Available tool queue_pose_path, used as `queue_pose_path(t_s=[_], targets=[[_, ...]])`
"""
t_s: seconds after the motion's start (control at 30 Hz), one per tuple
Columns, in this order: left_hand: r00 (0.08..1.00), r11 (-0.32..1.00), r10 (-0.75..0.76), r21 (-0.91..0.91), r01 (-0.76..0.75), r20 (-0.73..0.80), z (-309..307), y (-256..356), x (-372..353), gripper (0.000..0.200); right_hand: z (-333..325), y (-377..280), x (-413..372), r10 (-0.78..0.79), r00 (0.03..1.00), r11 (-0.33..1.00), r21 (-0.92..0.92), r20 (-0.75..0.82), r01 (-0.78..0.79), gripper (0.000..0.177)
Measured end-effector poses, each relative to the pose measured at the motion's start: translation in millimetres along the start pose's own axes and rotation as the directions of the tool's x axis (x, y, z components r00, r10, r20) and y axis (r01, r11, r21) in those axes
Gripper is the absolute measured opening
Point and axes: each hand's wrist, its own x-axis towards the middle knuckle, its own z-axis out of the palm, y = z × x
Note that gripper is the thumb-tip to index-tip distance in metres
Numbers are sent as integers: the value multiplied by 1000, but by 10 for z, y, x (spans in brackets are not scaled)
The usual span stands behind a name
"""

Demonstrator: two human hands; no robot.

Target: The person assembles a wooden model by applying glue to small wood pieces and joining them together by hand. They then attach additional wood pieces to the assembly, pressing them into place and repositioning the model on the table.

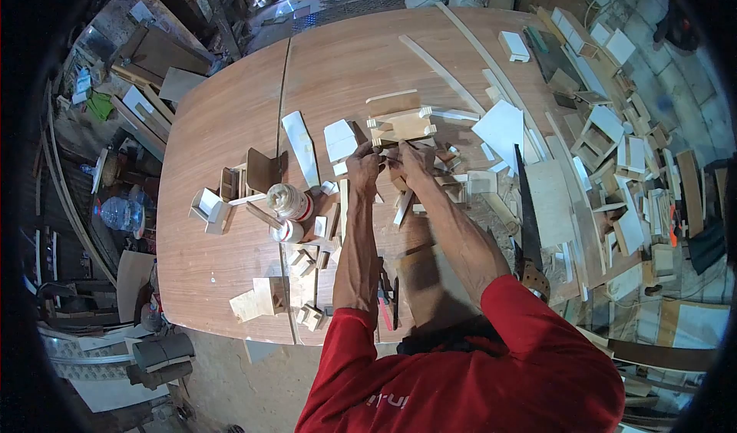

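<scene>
Both arms reach forward over the wooden table. My left hand [364,164] has its fingers bent together just below the left end of a small wooden assembly [403,127]. Beside it, my right hand [411,162] is closed near the assembly's lower edge. Whatever sits between the fingertips is too small to make out. The assembly has a thin upright panel at the back and light blocks at its corners. Left of my left hand lies a white angled piece [339,140]. Small wood offcuts [451,159] lie right of my right hand.
A handsaw [528,210] lies at the right, by a white board [500,132] and long strips [441,72]. Left of my arms stand a glue jar [287,201] and a small white pot [287,232]. Pliers [388,299] lie near the front edge.
</scene>
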Motion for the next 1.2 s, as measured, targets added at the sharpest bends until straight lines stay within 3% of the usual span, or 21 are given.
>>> queue_pose_path(t_s=[0.53,0.73,0.83,0.9,0.97,1.07,1.2], targets=[[998,998,45,-41,-43,50,-54,-61,27,34,-45,24,-46,-57,997,998,-2,51,57,28],[999,997,36,-69,-37,-14,-49,-71,-4,38,-30,-9,-275,14,998,1000,4,55,-14,23],[999,998,45,-47,-46,-28,-83,-96,-11,40,-31,-31,-492,65,986,985,148,152,-88,23],[991,986,131,107,-129,-11,-136,-126,5,41,9,-164,-790,38,990,996,75,133,-49,23],[993,990,116,85,-114,-26,-134,-130,-17,42,11,-193,-955,45,991,993,99,128,-58,22],[993,994,105,28,-103,-46,-77,-53,-156,43,-66,-239,-1121,16,967,998,59,255,-32,19],[998,999,41,-22,-42,-48,-148,-185,-87,45,-154,-328,-1389,31,979,999,-19,203,-28,18]])
